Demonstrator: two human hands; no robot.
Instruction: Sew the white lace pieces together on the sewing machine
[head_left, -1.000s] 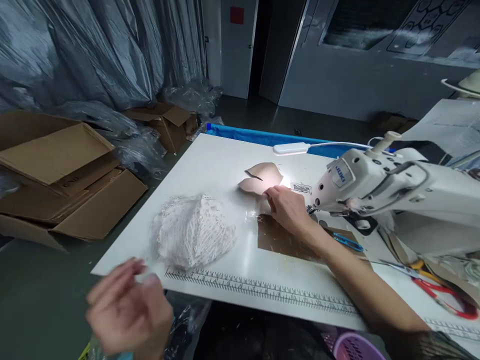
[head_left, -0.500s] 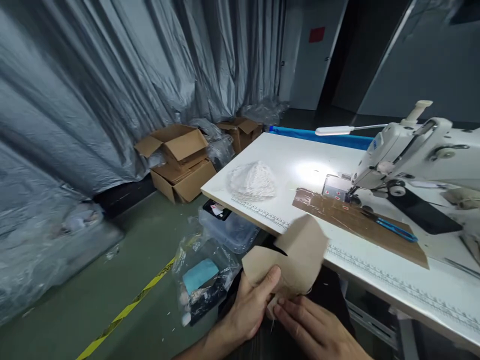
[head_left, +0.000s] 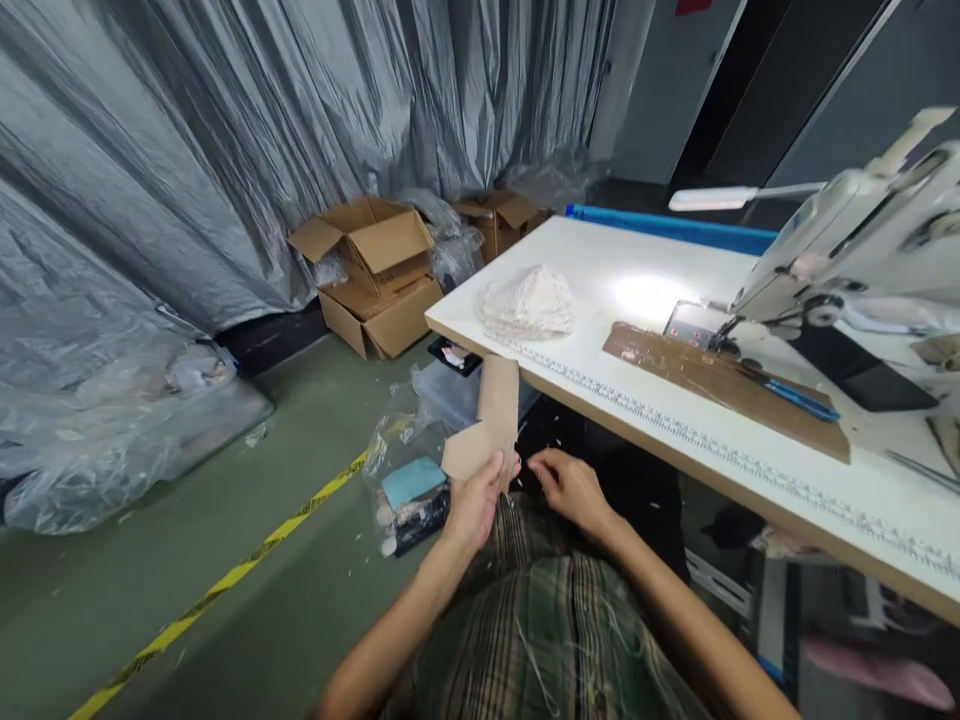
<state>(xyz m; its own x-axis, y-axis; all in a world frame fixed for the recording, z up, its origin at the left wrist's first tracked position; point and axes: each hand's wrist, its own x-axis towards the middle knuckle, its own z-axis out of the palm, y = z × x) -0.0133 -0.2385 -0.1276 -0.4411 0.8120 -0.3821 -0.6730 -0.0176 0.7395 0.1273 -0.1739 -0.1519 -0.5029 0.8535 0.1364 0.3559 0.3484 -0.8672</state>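
Note:
A beige cut piece [head_left: 495, 410] stands up from my left hand [head_left: 475, 498], whose fingers are wrapped round its lower end, just off the table's front edge. My right hand [head_left: 571, 487] is a short way to the right, apart from the piece, with its thumb and fingertips drawn together; whether they pinch a thread is too small to tell. On the white table [head_left: 592, 250] lies a pile of whitish pieces [head_left: 529, 303]. A brown sheet [head_left: 675, 372] with a blue-handled tool [head_left: 802, 398] on it extends from under the sewing machine [head_left: 847, 240].
Open cardboard boxes [head_left: 390, 300] stand beyond the table's left corner. A clear plastic bag [head_left: 412, 485] and a plastic bin [head_left: 442, 392] are left of my knees. A black flat object [head_left: 862, 365] lies by the machine. Yellow tape [head_left: 262, 550] crosses the floor.
My right hand has come away from the beige piece. My left hand has turned the piece, which now looks narrower and more upright. The view has shifted, showing more of my lap.

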